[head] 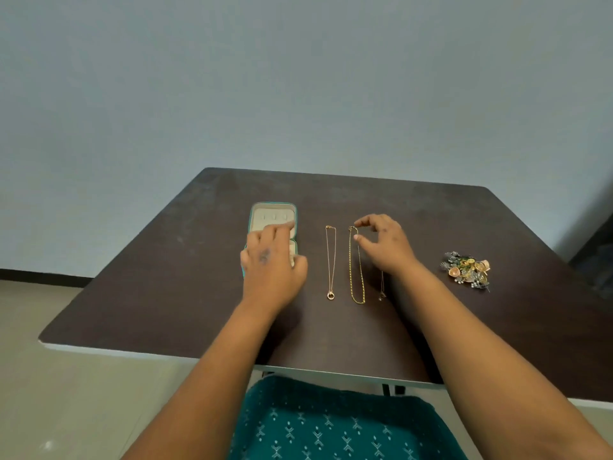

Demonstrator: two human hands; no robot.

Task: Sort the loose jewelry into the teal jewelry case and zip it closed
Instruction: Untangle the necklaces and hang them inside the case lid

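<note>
Head view: teal jewelry case (272, 216) lies open on the dark tabletop (414, 220), cream lining showing; no jewelry can be made out inside, though the near half is hidden. The left hand (270, 260) rests on the near half of the case, fingers spread and fairly straight, seemingly steadying it. To the right of the case, a thin necklace with a ring pendant (330, 260) lies straight and untouched. Just beside it, the gold chain (356, 270) lies in a long loop; the right hand (381, 240) has thumb and forefinger apart at the chain's far end, whether touching cannot be told. A third fine chain (381, 287) is partly hidden under the right wrist. A pile of small ornaments (466, 268) sits well apart to the right. Judgement: task at an early stage; all pieces visible are still outside the case, zipping not yet begun.
</note>
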